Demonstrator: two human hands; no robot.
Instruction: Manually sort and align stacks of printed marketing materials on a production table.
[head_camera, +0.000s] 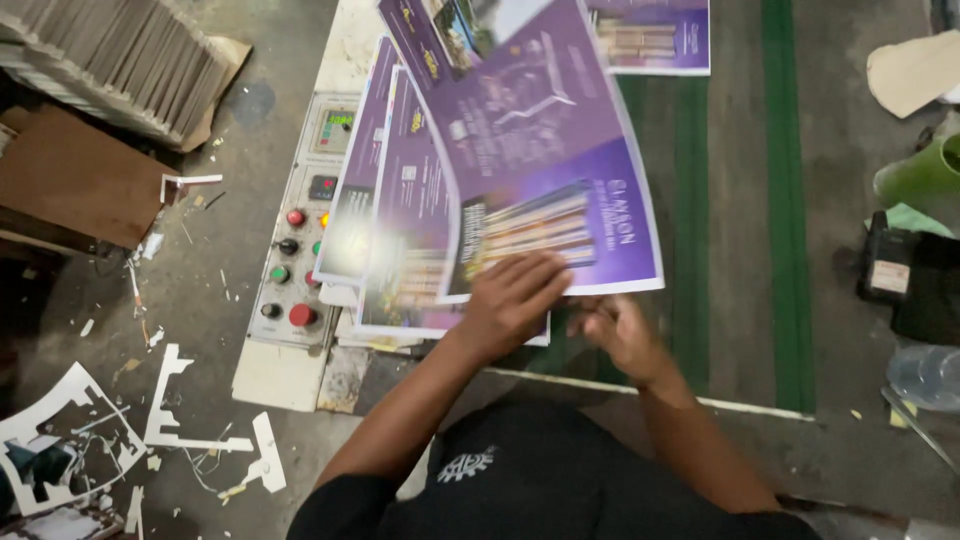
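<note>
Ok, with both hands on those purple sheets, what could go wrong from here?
The top purple sheet is lifted and curling, held only at its near edge by the left hand and right hand, so it may crease or slip. The sheets beneath overhang the control panel, so they might brush its buttons.

We are standing over a grey concrete floor (240, 130) littered with white paper offcuts (175, 420), a cardboard stack (120, 60) lying nearby.
</note>
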